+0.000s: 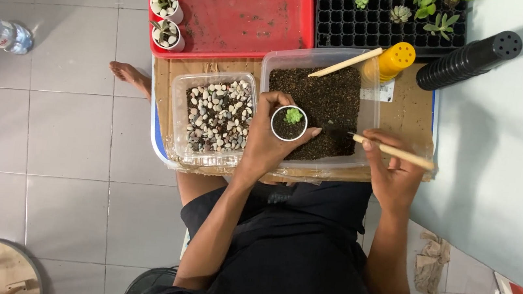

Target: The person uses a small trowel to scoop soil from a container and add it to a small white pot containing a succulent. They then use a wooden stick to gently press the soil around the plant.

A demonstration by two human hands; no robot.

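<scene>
Left hand (266, 142) around a small white pot (289, 124) over the soil tub (371, 107), right hand (393, 168) gripping a wooden-handled scoop (392, 152).

Pebble tub (212, 118) left of soil tub (318, 107); seedling tray (391, 17) behind both.

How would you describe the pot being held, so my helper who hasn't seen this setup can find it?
Start at the clear tub of dark soil in front of the person. Over its left edge, the left hand holds a small white pot with one tiny green succulent. Unlike the three white pots on the red tray, it has bare soil, no pebble topping.
</scene>
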